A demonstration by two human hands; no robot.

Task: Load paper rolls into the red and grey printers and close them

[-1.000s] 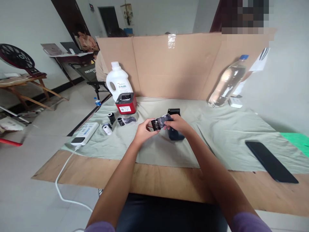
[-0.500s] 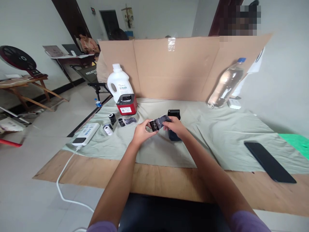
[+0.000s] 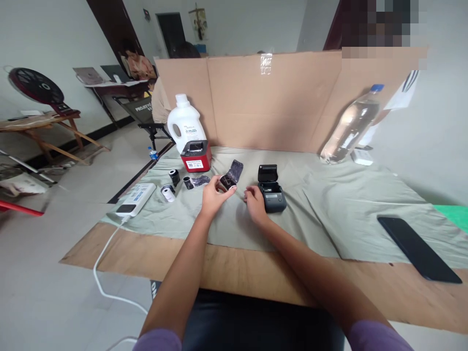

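Between the thumb and fingers of my left hand [image 3: 214,197] is a roll of dark tape or film [image 3: 227,183], its loose end standing up and away to the right. My right hand [image 3: 256,204] has its fingers curled and pressed together, with nothing visible in them. It is just left of a small black printer [image 3: 275,201], whose lid is raised over a hollow bay. Whether the hand touches the printer's side is unclear. Left of my left hand lie a dark roll [image 3: 188,183] with a crumpled dark strip [image 3: 201,181], another black roll [image 3: 174,177] and a white-ended roll [image 3: 168,193].
Behind the rolls stand a red and black box [image 3: 197,158] and a white jug [image 3: 187,122]. A power strip [image 3: 136,200] lies left, a phone [image 3: 419,248] right. A clear bottle [image 3: 353,124] leans against the cardboard screen [image 3: 274,102]. People are beyond it.
My right hand has let go of the roll's loose end and moved down, uncovering the printer. The loose end now points upward. The whole view has shifted slightly.
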